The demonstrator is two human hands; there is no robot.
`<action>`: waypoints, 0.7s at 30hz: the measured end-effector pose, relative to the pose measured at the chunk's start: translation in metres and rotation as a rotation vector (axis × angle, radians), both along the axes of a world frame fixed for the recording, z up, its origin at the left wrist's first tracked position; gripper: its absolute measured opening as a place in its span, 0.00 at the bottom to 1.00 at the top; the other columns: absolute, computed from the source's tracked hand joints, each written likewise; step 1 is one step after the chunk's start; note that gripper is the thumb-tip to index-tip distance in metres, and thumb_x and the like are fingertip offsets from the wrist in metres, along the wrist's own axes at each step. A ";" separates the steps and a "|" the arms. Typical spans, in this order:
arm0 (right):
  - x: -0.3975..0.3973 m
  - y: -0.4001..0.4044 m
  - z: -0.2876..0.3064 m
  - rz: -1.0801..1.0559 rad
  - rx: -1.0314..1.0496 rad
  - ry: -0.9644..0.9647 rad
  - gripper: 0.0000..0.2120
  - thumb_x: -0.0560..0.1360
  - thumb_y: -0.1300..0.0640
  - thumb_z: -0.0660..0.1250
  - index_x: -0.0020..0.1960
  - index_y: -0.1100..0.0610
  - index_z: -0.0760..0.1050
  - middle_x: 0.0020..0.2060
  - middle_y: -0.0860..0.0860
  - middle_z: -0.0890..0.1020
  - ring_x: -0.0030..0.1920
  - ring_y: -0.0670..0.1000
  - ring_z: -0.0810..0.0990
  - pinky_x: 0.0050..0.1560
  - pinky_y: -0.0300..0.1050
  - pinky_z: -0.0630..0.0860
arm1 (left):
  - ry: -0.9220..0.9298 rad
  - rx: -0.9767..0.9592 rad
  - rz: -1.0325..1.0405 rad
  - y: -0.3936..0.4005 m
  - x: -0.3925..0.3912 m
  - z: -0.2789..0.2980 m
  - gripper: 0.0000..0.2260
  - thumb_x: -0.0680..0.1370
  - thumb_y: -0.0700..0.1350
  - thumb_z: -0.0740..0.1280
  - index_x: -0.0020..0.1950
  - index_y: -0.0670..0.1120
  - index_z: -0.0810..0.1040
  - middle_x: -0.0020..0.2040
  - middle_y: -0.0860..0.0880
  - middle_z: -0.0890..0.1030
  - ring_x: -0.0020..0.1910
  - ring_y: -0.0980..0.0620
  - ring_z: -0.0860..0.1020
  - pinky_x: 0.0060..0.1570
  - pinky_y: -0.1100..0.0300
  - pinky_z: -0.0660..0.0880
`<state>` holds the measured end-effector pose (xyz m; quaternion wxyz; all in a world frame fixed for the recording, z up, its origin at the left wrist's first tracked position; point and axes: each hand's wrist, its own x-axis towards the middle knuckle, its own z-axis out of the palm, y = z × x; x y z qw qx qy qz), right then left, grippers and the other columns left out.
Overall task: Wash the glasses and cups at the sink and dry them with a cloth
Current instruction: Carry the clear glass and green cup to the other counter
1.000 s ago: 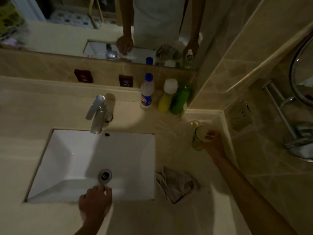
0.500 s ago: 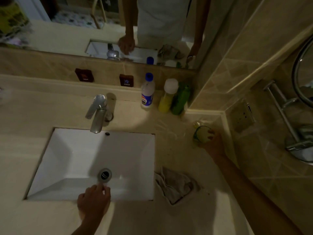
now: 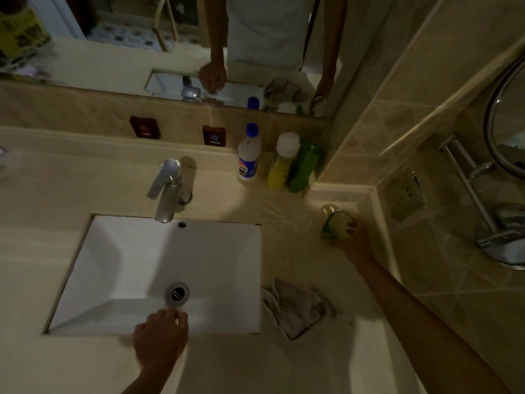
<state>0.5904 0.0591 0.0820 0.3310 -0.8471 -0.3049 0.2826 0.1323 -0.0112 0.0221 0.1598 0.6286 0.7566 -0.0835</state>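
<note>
Both hands show: right hand (image 3: 355, 244) grip clamps dim glass (image 3: 336, 226); left hand (image 3: 160, 338) grip loosely curled, empty.

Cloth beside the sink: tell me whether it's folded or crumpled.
Crumpled. The cloth lies in a loose, wrinkled heap on the counter right of the sink, with no neat folds; neither hand touches it.

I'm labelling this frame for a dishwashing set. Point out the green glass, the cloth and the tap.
green glass (image 3: 337, 226): head view, on its open mouth, gripped by the right hand.
cloth (image 3: 295, 307): head view, on the crumpled middle, right of the basin.
tap (image 3: 167, 191): head view, on the spout.
</note>
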 end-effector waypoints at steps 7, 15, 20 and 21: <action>-0.005 -0.013 0.014 -0.086 0.106 0.134 0.48 0.57 0.71 0.82 0.71 0.63 0.63 0.60 0.55 0.74 0.60 0.58 0.75 0.58 0.57 0.75 | -0.044 -0.104 0.102 0.008 0.000 0.006 0.13 0.82 0.54 0.58 0.43 0.52 0.76 0.38 0.52 0.77 0.40 0.51 0.75 0.44 0.56 0.68; -0.025 -0.081 0.007 -0.197 0.084 0.337 0.45 0.63 0.69 0.80 0.73 0.60 0.60 0.68 0.58 0.72 0.62 0.56 0.73 0.54 0.51 0.75 | -0.675 -0.037 0.212 0.022 0.058 0.020 0.08 0.79 0.40 0.68 0.41 0.52 0.78 0.41 0.48 0.81 0.43 0.46 0.80 0.45 0.52 0.75; -0.027 -0.091 -0.003 -0.201 0.171 0.396 0.42 0.64 0.72 0.78 0.73 0.61 0.62 0.67 0.58 0.73 0.65 0.57 0.73 0.54 0.51 0.74 | -0.965 -0.031 0.071 0.039 0.130 0.039 0.08 0.78 0.42 0.72 0.50 0.55 0.79 0.48 0.53 0.83 0.46 0.53 0.82 0.46 0.59 0.77; -0.025 -0.089 -0.005 -0.187 0.187 0.396 0.42 0.64 0.72 0.78 0.72 0.61 0.63 0.67 0.58 0.73 0.64 0.56 0.73 0.55 0.51 0.74 | -0.997 -0.033 0.057 0.045 0.143 0.041 0.09 0.78 0.44 0.73 0.55 0.54 0.79 0.52 0.55 0.83 0.49 0.55 0.82 0.47 0.61 0.77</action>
